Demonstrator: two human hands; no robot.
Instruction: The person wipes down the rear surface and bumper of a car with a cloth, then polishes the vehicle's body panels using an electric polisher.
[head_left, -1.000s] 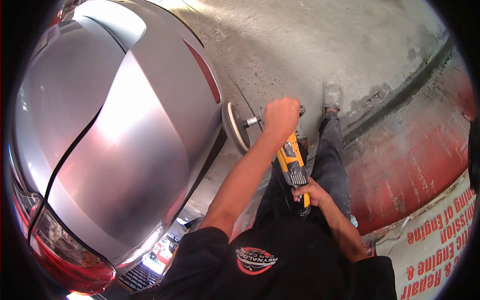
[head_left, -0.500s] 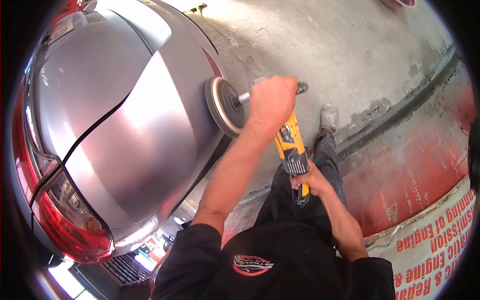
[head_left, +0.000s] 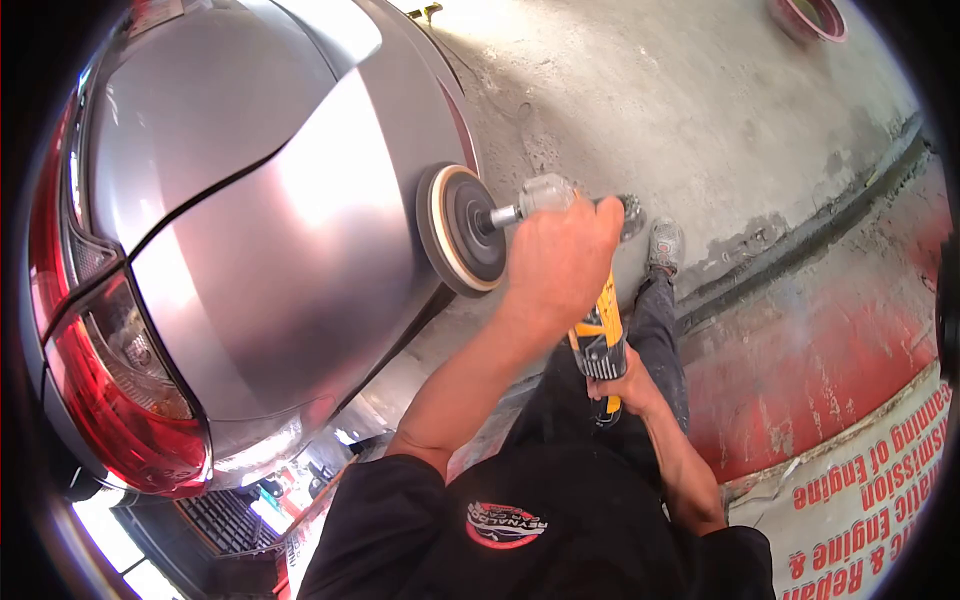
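My left hand [head_left: 562,262] is wrapped round the front of a yellow and black polisher [head_left: 602,330], hiding part of its head. Lower down, my right hand [head_left: 628,385] grips the tool's rear handle. A metal shaft joins the head to a round pad [head_left: 464,230], which is tilted with its face against or very close to the silver car's bumper [head_left: 330,230]; whether they touch cannot be told. The car's red tail light [head_left: 130,400] is at the left.
A red bowl [head_left: 810,18] sits on the concrete floor [head_left: 700,110] at the top right. A yellow and black object [head_left: 425,12] lies beyond the car. At the right are a red-stained ledge [head_left: 810,380] and a printed banner [head_left: 870,510]. My shoe [head_left: 665,246] is on the floor.
The pad has risen from the bumper's lower edge onto its side and turned to show more of its back. The view has shifted, bringing the bowl and more tail light into sight.
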